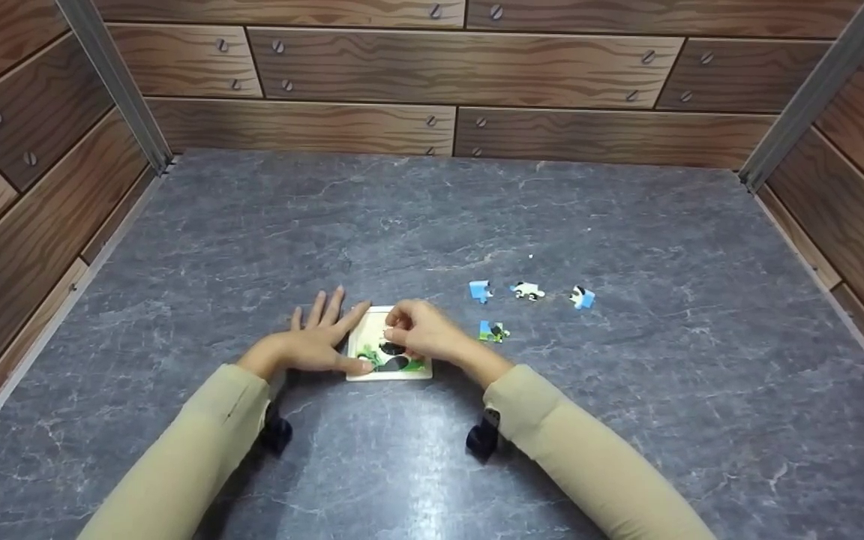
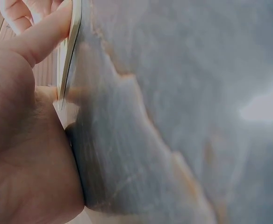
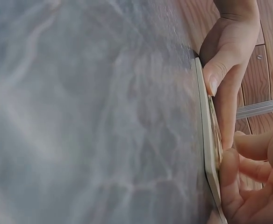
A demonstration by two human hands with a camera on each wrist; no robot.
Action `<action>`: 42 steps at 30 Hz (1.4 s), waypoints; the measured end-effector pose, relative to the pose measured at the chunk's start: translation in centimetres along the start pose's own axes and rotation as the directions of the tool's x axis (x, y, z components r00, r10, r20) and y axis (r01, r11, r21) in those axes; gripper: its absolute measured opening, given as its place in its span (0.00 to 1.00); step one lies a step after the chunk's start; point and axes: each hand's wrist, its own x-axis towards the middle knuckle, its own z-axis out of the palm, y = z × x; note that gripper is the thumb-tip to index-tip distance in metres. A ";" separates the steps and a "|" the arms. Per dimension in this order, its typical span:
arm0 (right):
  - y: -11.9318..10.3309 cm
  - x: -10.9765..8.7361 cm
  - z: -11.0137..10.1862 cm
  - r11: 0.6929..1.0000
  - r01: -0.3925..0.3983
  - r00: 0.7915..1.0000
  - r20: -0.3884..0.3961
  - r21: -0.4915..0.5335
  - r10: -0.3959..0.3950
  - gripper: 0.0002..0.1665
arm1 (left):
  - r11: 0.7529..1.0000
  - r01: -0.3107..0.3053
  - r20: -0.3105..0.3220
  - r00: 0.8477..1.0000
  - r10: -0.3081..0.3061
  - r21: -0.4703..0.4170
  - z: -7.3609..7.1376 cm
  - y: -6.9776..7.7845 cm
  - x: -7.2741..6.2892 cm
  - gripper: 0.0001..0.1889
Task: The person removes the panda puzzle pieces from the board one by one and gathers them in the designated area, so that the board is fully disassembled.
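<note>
A small jigsaw puzzle tray (image 1: pixel 389 376) with a pale rim lies flat on the table, part of a green, black and white picture set in it. My left hand (image 1: pixel 312 347) rests on its left side with fingers spread, the thumb on the lower left corner. Over the tray's right side, my right hand (image 1: pixel 426 330) curls its thumb and forefinger together and pinches a puzzle piece (image 1: pixel 388 334), mostly hidden by the fingers. In the right wrist view both the right fingertips (image 3: pixel 229 161) and the left thumb (image 3: pixel 213 84) are at the tray.
Right of the tray lie loose puzzle pieces: a blue one (image 1: pixel 480 291), a white-and-black one (image 1: pixel 528 291), a blue-and-white one (image 1: pixel 582 298) and a blue-and-green one (image 1: pixel 493 331). Wood-patterned walls (image 1: pixel 462 71) enclose the grey marbled table (image 1: pixel 312 225) at the back and sides.
</note>
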 end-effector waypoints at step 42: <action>0.4 -0.1 -0.1 0.987 -0.009 1.000 -0.017 0.162 0.011 0.09 | 0.992 0.127 -0.020 0.992 -0.127 0.017 0.7 1.3 0.9 0.60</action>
